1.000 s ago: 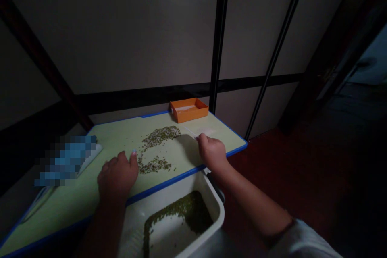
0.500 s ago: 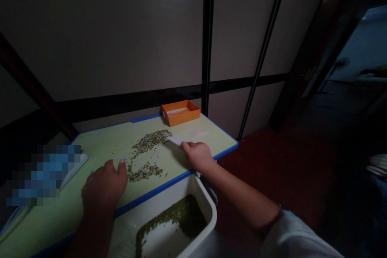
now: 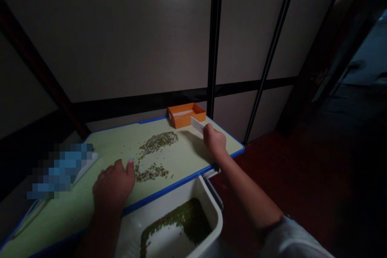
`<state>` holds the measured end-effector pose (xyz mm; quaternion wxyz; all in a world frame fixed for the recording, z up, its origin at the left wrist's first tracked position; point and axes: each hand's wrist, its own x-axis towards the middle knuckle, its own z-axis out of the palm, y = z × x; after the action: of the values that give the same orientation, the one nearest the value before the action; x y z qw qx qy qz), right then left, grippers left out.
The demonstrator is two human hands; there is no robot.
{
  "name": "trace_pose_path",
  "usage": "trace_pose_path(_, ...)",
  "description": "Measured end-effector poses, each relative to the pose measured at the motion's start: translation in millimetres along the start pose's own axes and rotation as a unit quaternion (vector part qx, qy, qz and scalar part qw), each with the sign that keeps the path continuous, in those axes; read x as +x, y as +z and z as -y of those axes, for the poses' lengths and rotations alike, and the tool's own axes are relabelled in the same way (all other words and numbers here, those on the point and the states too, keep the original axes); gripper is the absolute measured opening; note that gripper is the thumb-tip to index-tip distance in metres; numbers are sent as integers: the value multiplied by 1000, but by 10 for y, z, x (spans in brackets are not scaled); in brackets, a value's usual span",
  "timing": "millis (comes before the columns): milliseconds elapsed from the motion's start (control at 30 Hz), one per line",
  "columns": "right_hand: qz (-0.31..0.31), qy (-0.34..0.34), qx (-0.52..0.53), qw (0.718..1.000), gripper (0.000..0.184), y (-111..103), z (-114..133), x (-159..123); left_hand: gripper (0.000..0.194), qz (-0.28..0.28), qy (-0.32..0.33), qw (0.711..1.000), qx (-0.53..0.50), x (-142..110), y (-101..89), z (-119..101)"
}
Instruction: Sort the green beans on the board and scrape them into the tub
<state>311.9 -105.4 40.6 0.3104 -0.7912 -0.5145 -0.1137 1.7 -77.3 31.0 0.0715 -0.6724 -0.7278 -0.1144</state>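
Left hand (image 3: pixel 114 185) is palm-down, right hand (image 3: pixel 215 141) (curled) farther out.

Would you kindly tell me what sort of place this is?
Probably a dim room in a home: a blue-edged table stands by a panelled wall, above a dark red floor.

Pretty dim in here tbh. Panelled wall (image 3: pixel 142 40) with black strips (image 3: pixel 214 40) behind the far edge of the table (image 3: pixel 105 144), reddish floor (image 3: pixel 272 159) past its right corner.
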Motion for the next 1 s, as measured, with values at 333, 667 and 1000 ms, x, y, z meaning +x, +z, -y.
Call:
trace_pose_path(333,-66,35,512,856,32,349,-34,334,61,-2,-8,1000,15,-53,-66,-44)
trace_pose_path(667,197,-80,564,798,43,335,-81,122,59,4,-23,1000,8,-123,-108,-100)
trace_pose_path(1000,241,-129,502,820,37,342,-43,68,60,2,-18,1000,-2,-110,-69,-91)
